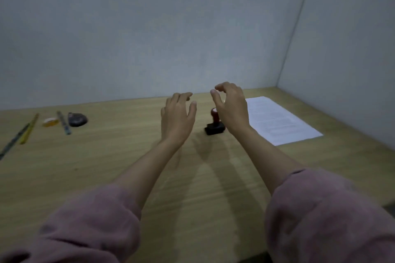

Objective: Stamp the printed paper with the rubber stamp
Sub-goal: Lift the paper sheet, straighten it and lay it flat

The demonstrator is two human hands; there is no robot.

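Red-topped stamp [214,127] stands upright; left hand [178,115] and right hand [232,107] hover loose, empty. A careless grab could topple it onto the paper [282,121].

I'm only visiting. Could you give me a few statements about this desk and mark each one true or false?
1. The stamp stands upright on the desk. True.
2. The right hand grips the stamp. False: it is raised beside the stamp with its fingers loosely curved, and it holds nothing.
3. The paper lies flat to the right of the stamp. True.
4. The pens lie on the paper. False: they lie on the bare desk, far to the left.
5. The left hand holds nothing. True.
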